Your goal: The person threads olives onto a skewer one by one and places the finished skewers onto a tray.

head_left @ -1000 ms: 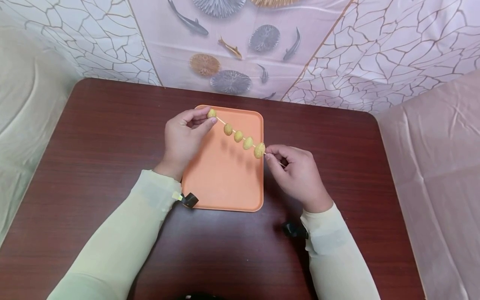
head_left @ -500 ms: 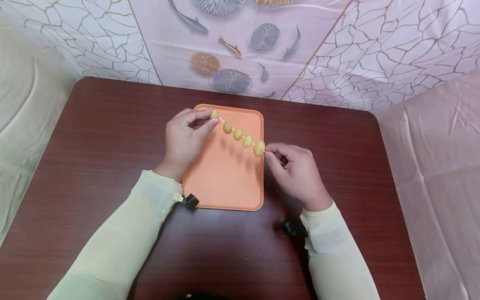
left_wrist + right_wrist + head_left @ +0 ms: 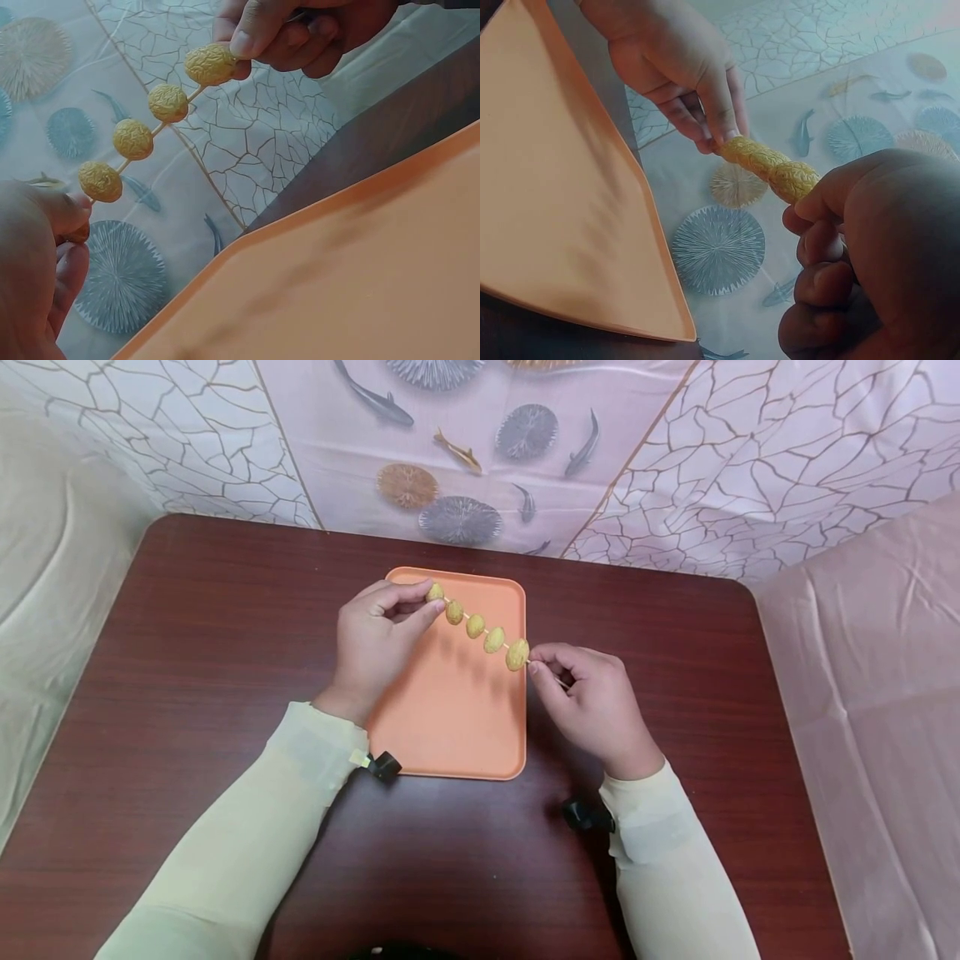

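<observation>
A thin wooden skewer (image 3: 487, 632) carries several yellow, wrinkled oval pieces and slants over the orange tray (image 3: 450, 727). My left hand (image 3: 375, 639) pinches the yellow oval piece (image 3: 436, 592) at the skewer's upper left end between thumb and fingers. Close beside it on the stick is another oval piece (image 3: 453, 612). My right hand (image 3: 592, 702) grips the skewer's lower right end, fingertips right by the largest-looking piece (image 3: 517, 655). In the left wrist view, the left thumb mostly hides the end piece (image 3: 77, 232). Seen from the right wrist, the pieces (image 3: 793, 181) line up one behind another.
The tray lies flat on a dark red-brown table (image 3: 247, 610), with shadows of the pieces on it. Behind the table hangs a patterned cloth (image 3: 480, 460), and pale fabric covers both sides. Black wrist cameras (image 3: 386, 767) are strapped to both sleeves.
My left hand has moved slightly right and down along the skewer with the end piece, narrowing the gap to its neighbour. The right hand stays nearly still.
</observation>
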{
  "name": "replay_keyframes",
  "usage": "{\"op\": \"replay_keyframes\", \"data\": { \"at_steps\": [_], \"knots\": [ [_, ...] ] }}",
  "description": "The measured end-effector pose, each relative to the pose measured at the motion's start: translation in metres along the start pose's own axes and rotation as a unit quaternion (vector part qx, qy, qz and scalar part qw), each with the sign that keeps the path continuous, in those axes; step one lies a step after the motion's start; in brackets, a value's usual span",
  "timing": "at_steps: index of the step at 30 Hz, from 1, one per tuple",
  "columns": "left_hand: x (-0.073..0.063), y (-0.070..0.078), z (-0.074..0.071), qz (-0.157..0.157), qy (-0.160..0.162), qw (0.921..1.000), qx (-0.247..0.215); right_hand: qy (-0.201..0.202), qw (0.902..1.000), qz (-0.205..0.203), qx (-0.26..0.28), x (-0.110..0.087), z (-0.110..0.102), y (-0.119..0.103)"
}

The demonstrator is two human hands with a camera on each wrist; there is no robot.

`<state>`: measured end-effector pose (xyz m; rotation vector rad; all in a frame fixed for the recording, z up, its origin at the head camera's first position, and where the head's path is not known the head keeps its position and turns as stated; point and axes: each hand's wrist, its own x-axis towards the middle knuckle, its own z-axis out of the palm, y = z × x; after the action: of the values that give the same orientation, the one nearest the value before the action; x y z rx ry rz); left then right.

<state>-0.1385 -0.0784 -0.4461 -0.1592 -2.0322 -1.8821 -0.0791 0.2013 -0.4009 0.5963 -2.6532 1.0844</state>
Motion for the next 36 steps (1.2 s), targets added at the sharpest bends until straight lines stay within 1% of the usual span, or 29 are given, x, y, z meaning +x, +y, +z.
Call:
{"op": "replay_keyframes", "data": {
  "at_steps": [7, 13, 16, 20, 24, 28, 30, 32, 36],
  "knots": [
    [0.000, 0.001, 0.001, 0.006, -0.003, 1.0000, -0.006, 0.000, 1.0000, -0.002, -0.007, 0.000, 0.001, -0.001],
    [0.000, 0.001, 0.000, -0.001, -0.005, 1.0000, -0.002, -0.002, 0.9999, 0.003, -0.011, 0.001, 0.001, -0.002],
    [0.001, 0.000, 0.000, -0.001, -0.011, 0.9998, 0.016, -0.009, 0.9997, 0.018, -0.012, 0.001, 0.000, -0.003],
    [0.002, -0.001, -0.001, 0.005, -0.029, 0.9973, 0.067, -0.036, 0.9975, 0.059, -0.016, 0.001, 0.001, -0.003],
    [0.002, -0.002, -0.002, 0.005, -0.058, 0.9912, 0.119, -0.080, 0.9921, 0.091, -0.034, -0.001, 0.003, -0.001],
    [0.004, -0.003, -0.002, 0.000, -0.093, 0.9808, 0.171, -0.121, 0.9866, 0.100, -0.042, -0.003, 0.008, -0.002],
    [0.006, -0.005, -0.001, -0.003, -0.112, 0.9752, 0.191, -0.130, 0.9860, 0.095, -0.043, -0.005, 0.011, -0.004],
    [0.007, -0.006, -0.001, -0.004, -0.131, 0.9704, 0.203, -0.130, 0.9871, 0.079, -0.050, -0.008, 0.016, -0.007],
    [0.009, -0.010, 0.000, -0.001, -0.167, 0.9620, 0.216, -0.106, 0.9917, 0.029, -0.067, -0.013, 0.026, -0.010]
  ]
}}
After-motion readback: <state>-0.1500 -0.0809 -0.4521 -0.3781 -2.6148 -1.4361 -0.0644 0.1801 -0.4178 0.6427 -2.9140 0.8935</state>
